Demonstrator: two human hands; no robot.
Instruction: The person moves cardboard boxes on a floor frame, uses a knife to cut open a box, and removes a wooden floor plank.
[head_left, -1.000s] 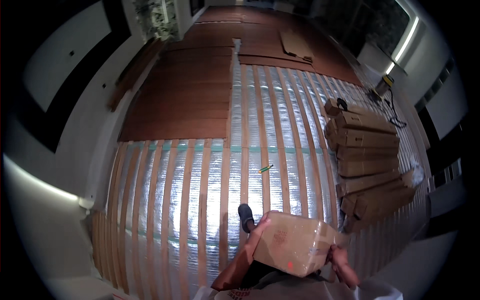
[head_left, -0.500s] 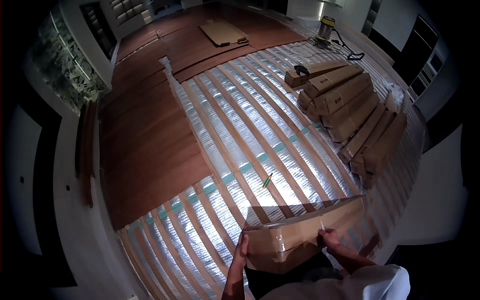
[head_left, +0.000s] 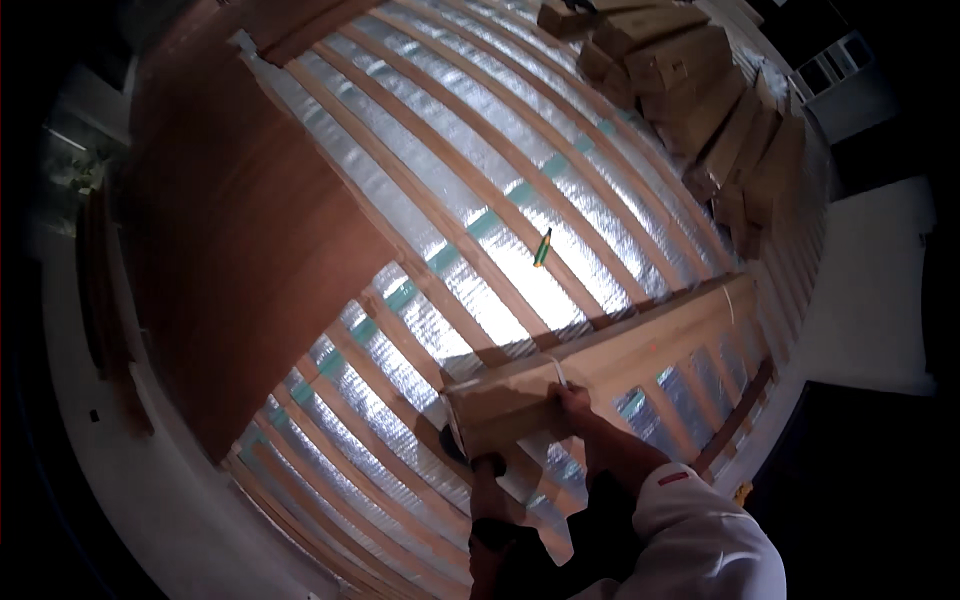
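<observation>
A long cardboard box (head_left: pixel 640 345) slants across the floor in front of me, its near end close to my legs. My right hand (head_left: pixel 572 402) is closed on a thin white strap (head_left: pixel 557 372) around the box. My left forearm (head_left: pixel 484 570) comes up from the lower edge toward the box's near end. The left fingers are lost in dark shadow there, beside my legs and a dark shoe (head_left: pixel 453 443). Beyond the box, a slim green and yellow hand tool (head_left: pixel 543 248) lies by a wooden batten.
Wooden battens (head_left: pixel 430 205) run over silvery foil (head_left: pixel 480 295) crossed by green tape. Reddish-brown boards (head_left: pixel 240 240) cover the left side. Several long cardboard boxes (head_left: pixel 690 100) are heaped at the far right. A dark red-brown plank (head_left: pixel 735 420) lies right of my box.
The box has gone from my lap down toward the floor, its near end shifting left. My left hand has dropped below its end; my right still grips the strap. The view has tipped downward.
</observation>
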